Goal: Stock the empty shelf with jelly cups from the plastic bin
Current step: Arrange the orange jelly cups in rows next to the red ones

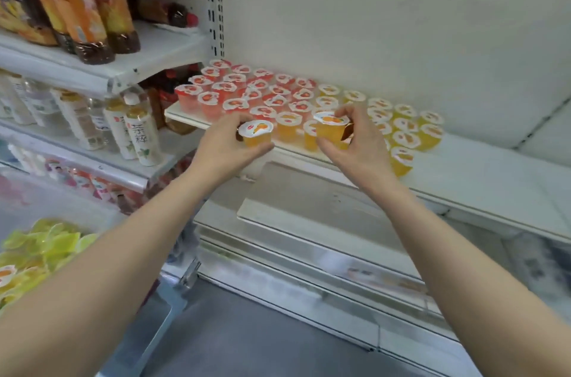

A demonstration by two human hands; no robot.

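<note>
Already the shelf (463,172) is well on: red-lidded cups (244,89) fill its left end in rows and orange cups (404,126) carry on to the right, while the far right stretch of the board lies bare. My left hand (222,142) curls round 1 orange jelly cup (255,132) at the front edge. My right hand (355,145) pinches a second cup (331,128) just beside it, above the front row. Both need setting down. At my lower left lies a heap of yellow cups (40,250), so I judge plenty remains.
</note>
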